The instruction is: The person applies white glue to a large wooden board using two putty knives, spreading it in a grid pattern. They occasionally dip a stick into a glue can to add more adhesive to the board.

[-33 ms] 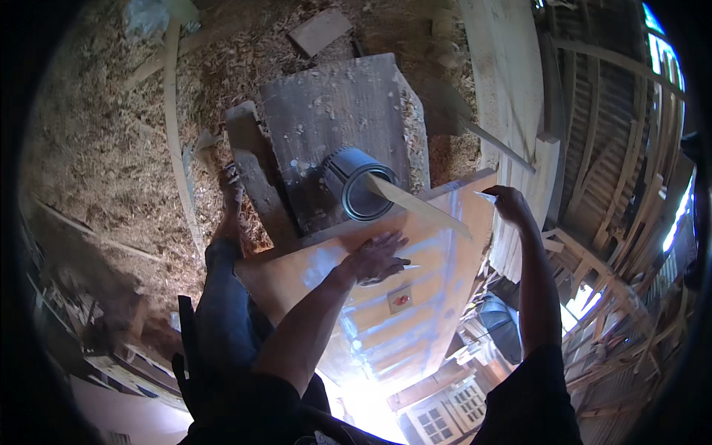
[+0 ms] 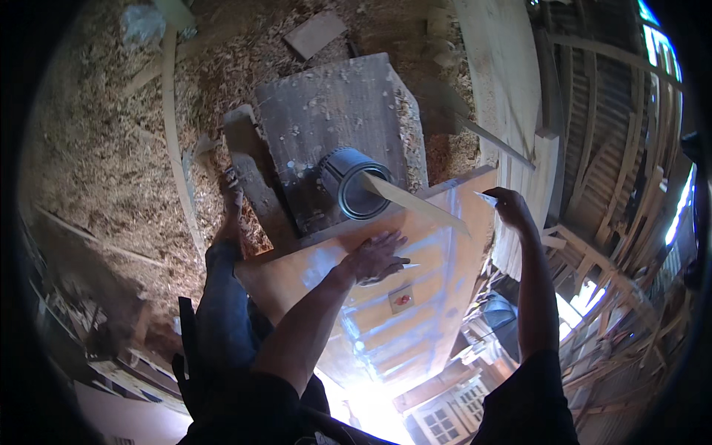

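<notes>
A broad orange-brown wooden panel (image 2: 326, 245) slants in front of me, streaked with whitish bands. My left hand (image 2: 374, 258) lies palm down over it with spread fingers; a thin pale sliver shows beside a fingertip, too small to name. At the panel's far right corner, my right hand (image 2: 510, 206) pinches a small, flat, pale, pointed piece (image 2: 486, 199), its tip close to the surface. Beyond the panel an open metal can (image 2: 354, 182) sits tilted in view, with a flat wooden stick (image 2: 423, 208) reaching across from its mouth. A small square with a red blob (image 2: 401, 300) lies on the panel.
Under the can is a dusty wooden board (image 2: 326, 104), beside a rough timber block (image 2: 252, 159). Wood shavings (image 2: 111, 141) cover the ground, with a long strip of wood (image 2: 172, 126) on them. Planks (image 2: 500, 81) run along the right. My bare foot (image 2: 231, 196) stands at left.
</notes>
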Demonstrator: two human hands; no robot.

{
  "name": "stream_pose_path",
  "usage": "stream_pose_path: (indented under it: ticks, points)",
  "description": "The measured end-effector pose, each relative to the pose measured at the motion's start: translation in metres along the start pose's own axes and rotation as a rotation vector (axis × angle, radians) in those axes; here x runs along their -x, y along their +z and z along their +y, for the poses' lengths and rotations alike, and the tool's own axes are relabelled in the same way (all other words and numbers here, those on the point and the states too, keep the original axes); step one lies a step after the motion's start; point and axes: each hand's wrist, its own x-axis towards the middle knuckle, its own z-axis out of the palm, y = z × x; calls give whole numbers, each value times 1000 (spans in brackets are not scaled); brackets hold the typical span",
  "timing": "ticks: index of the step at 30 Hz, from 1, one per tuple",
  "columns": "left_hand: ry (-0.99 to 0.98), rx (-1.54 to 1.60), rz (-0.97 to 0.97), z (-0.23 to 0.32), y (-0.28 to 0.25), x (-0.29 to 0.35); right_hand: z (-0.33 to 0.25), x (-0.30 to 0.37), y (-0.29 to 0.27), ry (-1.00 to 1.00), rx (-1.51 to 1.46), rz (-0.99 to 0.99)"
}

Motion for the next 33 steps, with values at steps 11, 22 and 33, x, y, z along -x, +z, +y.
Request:
stream_pose_path:
  ticks: [11,22,33]
  points:
    - [52,-127,3,-17,3,-1,8,198,190,13,-1027,119]
    - [-469,940,265,56,-1,111,-19,344,371,-328,-2181,277]
    - [-673,1410,329,146,82,224,-94,402,416,-617,-1848,785]
